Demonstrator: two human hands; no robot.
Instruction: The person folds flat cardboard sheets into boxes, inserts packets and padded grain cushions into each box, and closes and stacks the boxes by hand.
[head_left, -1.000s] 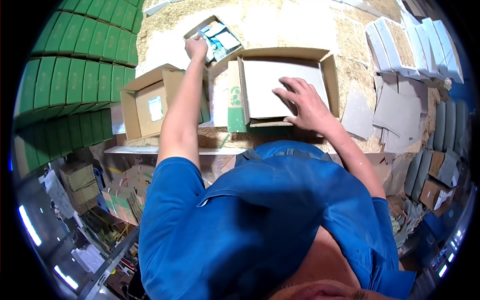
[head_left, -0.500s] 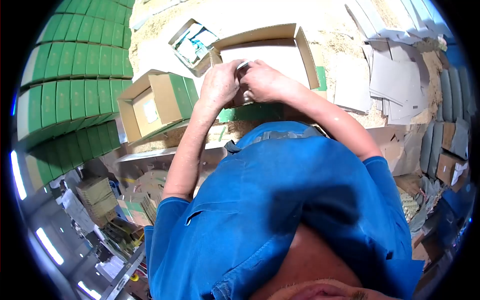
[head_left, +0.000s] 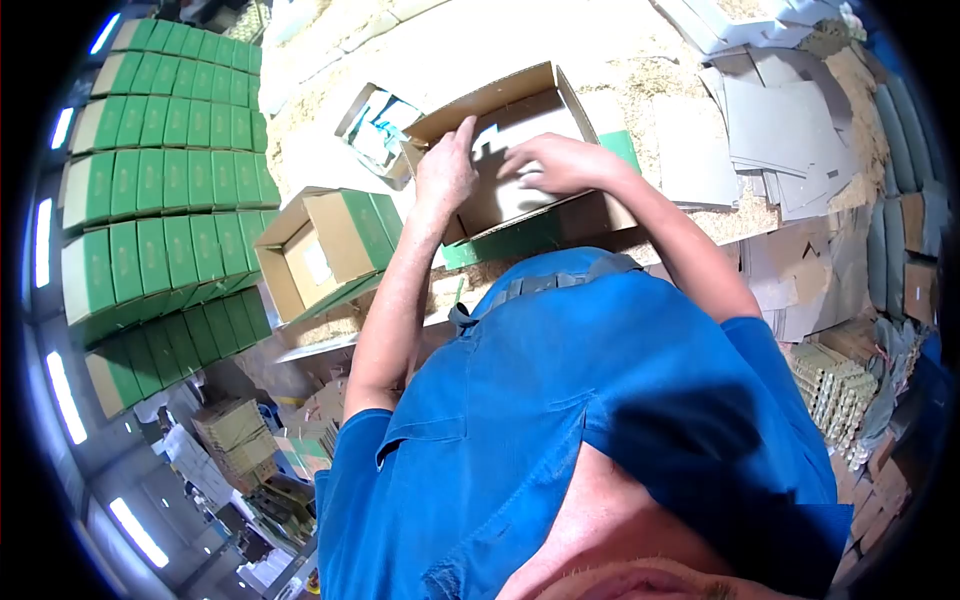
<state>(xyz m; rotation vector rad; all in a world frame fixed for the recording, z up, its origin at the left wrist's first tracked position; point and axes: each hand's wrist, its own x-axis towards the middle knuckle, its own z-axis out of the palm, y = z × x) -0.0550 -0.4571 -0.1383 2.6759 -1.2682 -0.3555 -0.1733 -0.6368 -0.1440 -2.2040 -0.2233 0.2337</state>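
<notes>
An open cardboard box (head_left: 500,237) with green sides stands in front of me, with a pale inner bottom. My left hand (head_left: 447,172) is over its left part, fingers pointing forward, beside a small light blue-white piece (head_left: 486,137) on the box bottom; whether it touches the piece cannot be made out. Over the middle of the box, my right hand (head_left: 552,163) has its fingers spread and holds nothing. A small open box (head_left: 352,112) with blue and white packets (head_left: 380,125) lies just beyond, to the left. Another open box (head_left: 345,235) with a white label inside stands at the left.
Stacked green boxes (head_left: 165,205) fill the far left. Flat grey-white sheets (head_left: 770,125) lie on the right of the table, with white pieces (head_left: 715,20) behind them. Grey rolled or stacked items (head_left: 880,255) and egg-tray-like stacks (head_left: 832,385) are at the far right.
My left hand moved from the small box to the large one. The hands met over it, then separated. A small light piece now shows inside. The view has shifted.
</notes>
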